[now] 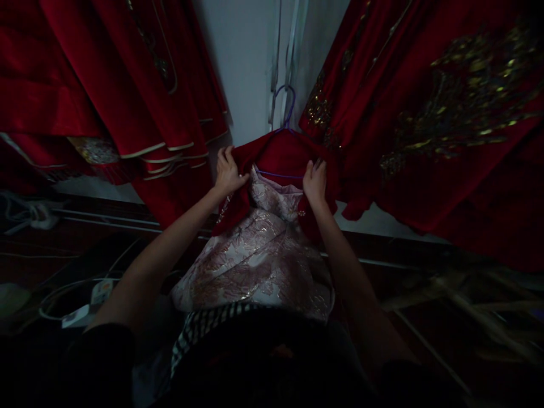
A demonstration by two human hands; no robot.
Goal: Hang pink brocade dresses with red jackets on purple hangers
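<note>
A red jacket (280, 148) hangs on a purple hanger (290, 107), its front spread apart. My left hand (229, 173) is closed on the jacket's left front, with beading along the cloth just below. On the other side, my right hand (314, 180) pinches the right front near its edge. Between the two hands a pale pink brocade dress (272, 249) with metallic threads shows, its bodice inside the jacket and its skirt spreading down toward me. The hanger's lower bar crosses above the bodice. The fingertips behind the red cloth are partly hidden.
Red garments with light trim (161, 113) hang at left, and a red garment with gold sequins (467, 96) hangs at right. A white cabinet door (242, 62) stands behind. At lower left lie a white power strip (79, 316) and cables. The room is dim.
</note>
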